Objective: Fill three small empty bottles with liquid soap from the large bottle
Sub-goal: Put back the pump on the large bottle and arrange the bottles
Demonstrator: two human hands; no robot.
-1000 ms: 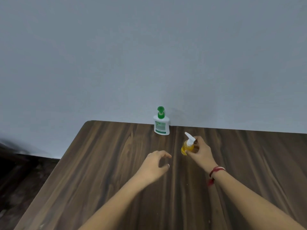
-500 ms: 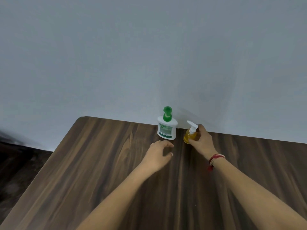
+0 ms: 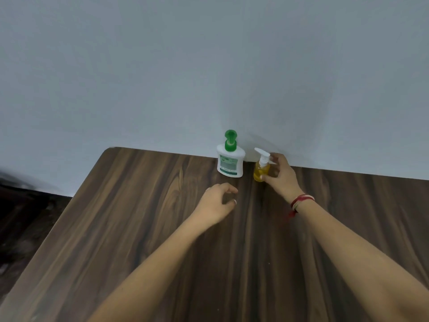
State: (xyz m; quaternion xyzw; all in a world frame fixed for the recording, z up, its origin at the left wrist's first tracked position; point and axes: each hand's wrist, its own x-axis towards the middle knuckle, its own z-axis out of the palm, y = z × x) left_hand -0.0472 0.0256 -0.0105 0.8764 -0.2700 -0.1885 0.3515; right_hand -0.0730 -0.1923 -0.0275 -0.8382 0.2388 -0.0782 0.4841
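A white pump bottle with a green pump head [image 3: 230,161] stands upright at the back of the wooden table [image 3: 130,224], against the wall. Right beside it stands a small clear bottle of yellow liquid with a white pump [image 3: 261,167]. My right hand [image 3: 279,176] is wrapped around that small bottle from the right, thumb on its lower front. My left hand [image 3: 217,203] hovers just above the table in front of the white bottle, fingers curled loosely and holding nothing. No other small bottles are in view.
A pale grey wall [image 3: 209,66] rises directly behind the two bottles. The table's left edge runs diagonally, with dark floor [image 3: 21,224] beyond it. A red thread band circles my right wrist [image 3: 300,201].
My right hand has carried the small yellow bottle away from me to the back of the table, setting it down beside the white bottle. My left hand has barely shifted.
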